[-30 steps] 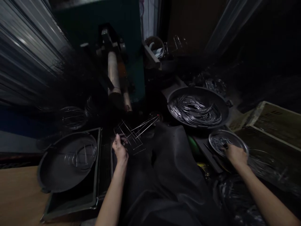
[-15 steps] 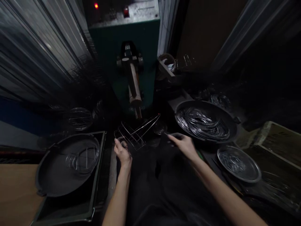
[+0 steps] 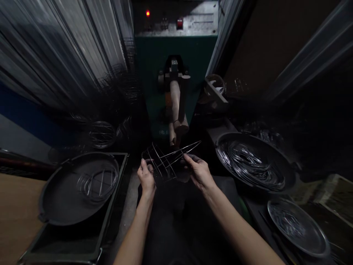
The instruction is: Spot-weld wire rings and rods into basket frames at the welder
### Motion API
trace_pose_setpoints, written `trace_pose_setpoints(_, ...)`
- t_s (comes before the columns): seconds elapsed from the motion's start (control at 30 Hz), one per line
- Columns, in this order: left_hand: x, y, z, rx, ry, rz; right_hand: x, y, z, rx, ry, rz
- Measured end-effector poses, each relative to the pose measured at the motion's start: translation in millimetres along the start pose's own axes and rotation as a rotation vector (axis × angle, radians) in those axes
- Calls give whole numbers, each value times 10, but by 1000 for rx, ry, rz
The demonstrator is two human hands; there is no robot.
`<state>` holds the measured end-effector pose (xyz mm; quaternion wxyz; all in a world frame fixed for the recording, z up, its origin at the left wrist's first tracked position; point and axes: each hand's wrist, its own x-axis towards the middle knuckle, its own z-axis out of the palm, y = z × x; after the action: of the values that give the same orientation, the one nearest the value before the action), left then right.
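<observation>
In the head view, a bent wire rack [image 3: 163, 162] of thin shiny rods is held up before the machine's pale cylindrical arms [image 3: 179, 110]. My left hand [image 3: 146, 178] is closed on the rack's left edge. At its right side, my right hand [image 3: 199, 171] has its thumb and fingers pinched on a rod where two long wires stretch out to a point. Some of the right fingers are in shadow. The lower tip of the machine's arms is just behind the rack; whether they touch cannot be made out.
Behind stands a green machine [image 3: 149, 55] with a lit red lamp [image 3: 148, 13]. To the left, a dark round pan [image 3: 60, 198] holds wire rings, resting over a crate [image 3: 66, 254]. On the right are a pan of wire loops [image 3: 248, 162] and a metal dish [image 3: 309, 235] of small wire pieces.
My right hand has moved left from beside the rack and closed on its right-hand rods. The left hand keeps hold of the rack. The camera view has shifted to the left.
</observation>
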<state>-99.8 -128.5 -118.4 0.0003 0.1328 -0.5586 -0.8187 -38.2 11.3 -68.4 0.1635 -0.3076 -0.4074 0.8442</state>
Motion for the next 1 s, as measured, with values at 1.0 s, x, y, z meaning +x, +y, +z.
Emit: trace_pose_setpoints(1.0, 94, 159, 58, -5, 54, -108, 46, -45, 203, 65, 78, 125)
